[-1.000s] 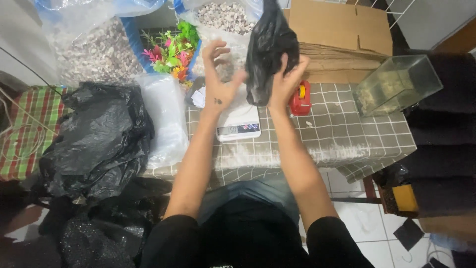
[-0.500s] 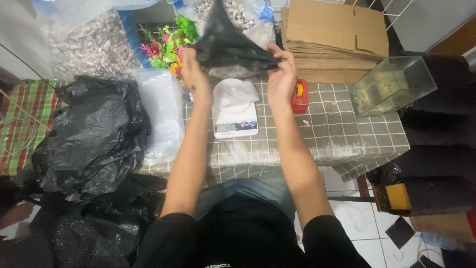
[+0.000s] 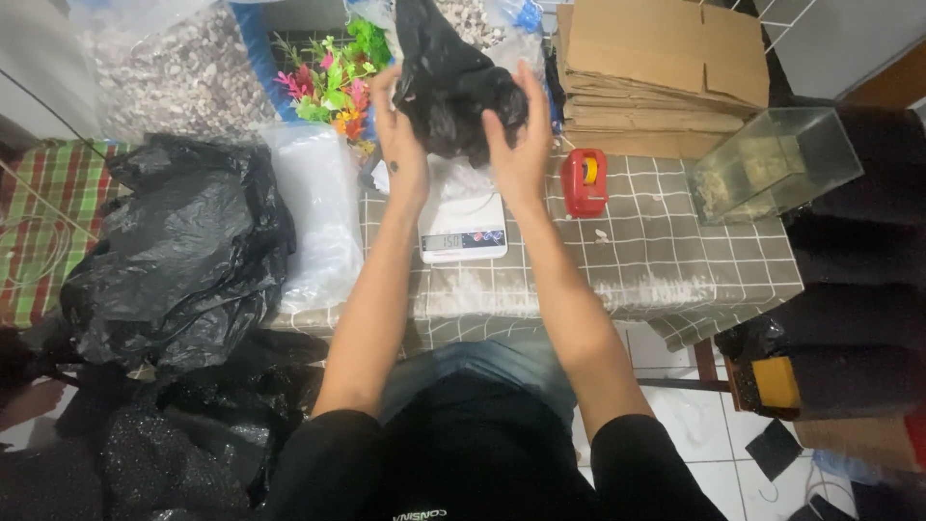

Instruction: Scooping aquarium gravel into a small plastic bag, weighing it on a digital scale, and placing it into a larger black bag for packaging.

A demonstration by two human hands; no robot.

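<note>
Two hands, our left hand (image 3: 405,145) and right hand (image 3: 521,150), fingers gripping one crumpled black plastic bag (image 3: 449,92). Near below it: white scale (image 3: 463,232); right of that, red tape dispenser (image 3: 585,181).

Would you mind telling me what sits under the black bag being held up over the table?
Under the black bag, gripped by the left hand and right hand, sits a white scale with a clear bag on it. The bag's contents are hidden.

My table (image 3: 666,260), under a grey grid-checked cloth, stands on white floor tiles (image 3: 694,425). Flattened cardboard boxes (image 3: 656,68) lie far right; a plaid cloth (image 3: 39,222) lies left.
</note>
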